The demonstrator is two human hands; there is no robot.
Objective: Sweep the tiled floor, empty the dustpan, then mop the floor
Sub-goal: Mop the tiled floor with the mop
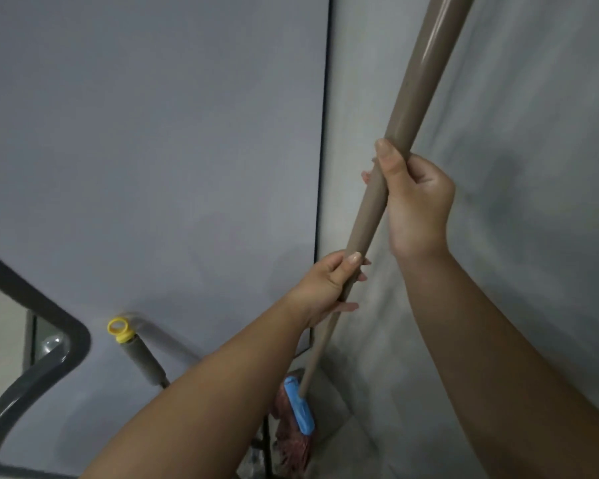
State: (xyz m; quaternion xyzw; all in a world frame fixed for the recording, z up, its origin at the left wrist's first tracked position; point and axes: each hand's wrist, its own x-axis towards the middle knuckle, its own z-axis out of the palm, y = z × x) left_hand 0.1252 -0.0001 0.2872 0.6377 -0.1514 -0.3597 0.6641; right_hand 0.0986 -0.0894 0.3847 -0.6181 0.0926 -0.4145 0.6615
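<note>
A long brown-grey mop handle [412,98] runs from the top right down to a blue mop head clamp [300,406] with reddish mop strands [293,447] near the floor in a wall corner. My right hand [415,205] grips the handle higher up, thumb along the shaft. Lower down, my left hand [329,286] grips the same handle with fingers curled round it. The floor under the mop is mostly hidden by my left forearm.
A second grey handle with a yellow hanging loop [120,330] leans against the grey wall [153,150] at lower left. A dark curved tube frame [49,347] stands at the far left. A dark vertical wall seam [324,133] marks the corner.
</note>
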